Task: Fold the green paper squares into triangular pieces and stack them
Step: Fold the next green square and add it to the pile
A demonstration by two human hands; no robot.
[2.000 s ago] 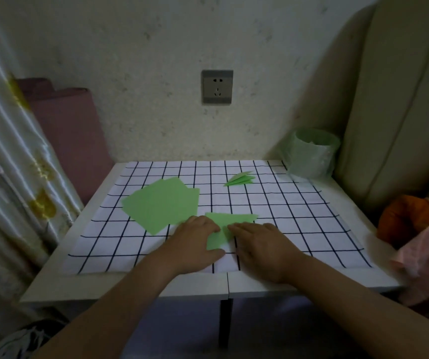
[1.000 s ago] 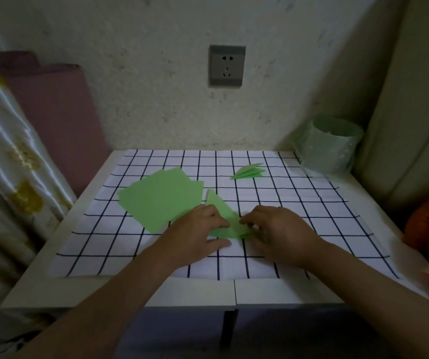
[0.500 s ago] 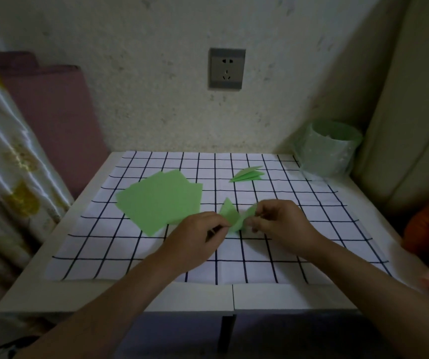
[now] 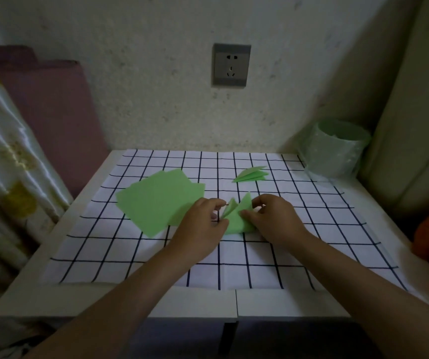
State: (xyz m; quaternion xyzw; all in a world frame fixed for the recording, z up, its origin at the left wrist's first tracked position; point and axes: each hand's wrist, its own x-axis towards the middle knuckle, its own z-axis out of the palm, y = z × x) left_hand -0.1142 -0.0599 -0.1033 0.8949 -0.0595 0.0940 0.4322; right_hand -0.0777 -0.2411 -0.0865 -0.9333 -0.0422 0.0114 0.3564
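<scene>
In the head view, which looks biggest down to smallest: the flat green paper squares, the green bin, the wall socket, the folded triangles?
1. flat green paper squares
2. green bin
3. wall socket
4. folded triangles
The squares lie nearer the camera than the bin, so their true order is unsure.

Checked cloth point(image 4: 104, 255) on white table point(image 4: 130, 301), wall socket point(image 4: 230, 65) — lined bin point(image 4: 335, 154)

paper squares point(image 4: 156, 203) left, folded stack point(image 4: 251, 174) right, on mat point(image 4: 260, 268)
</scene>
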